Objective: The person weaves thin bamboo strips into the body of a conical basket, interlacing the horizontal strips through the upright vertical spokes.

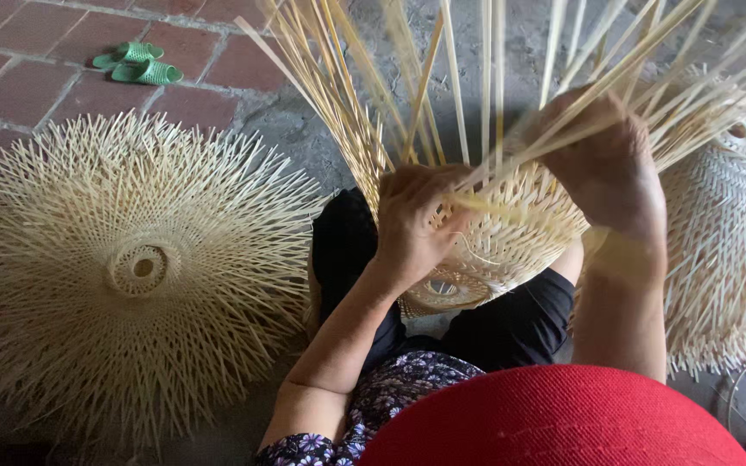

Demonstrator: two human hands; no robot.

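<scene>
On the lap, a half-woven bamboo basket (pixel 511 233), light and springy. Left hand (pixel 412 224) clamped on the woven wall, right hand (pixel 610 168) closed round loose bamboo strips (pixel 477 78). Thin, probably brittle; best gripped low, near the weave.

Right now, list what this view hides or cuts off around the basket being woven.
Head view:
- Strip tips: cut off by the top edge.
- Right hand fingers: hidden behind strips, blurred.
- Basket base: partly covered by the left hand.
- Right-side basket: cut by the right edge.
- Lap: hidden by the red hat.
</scene>
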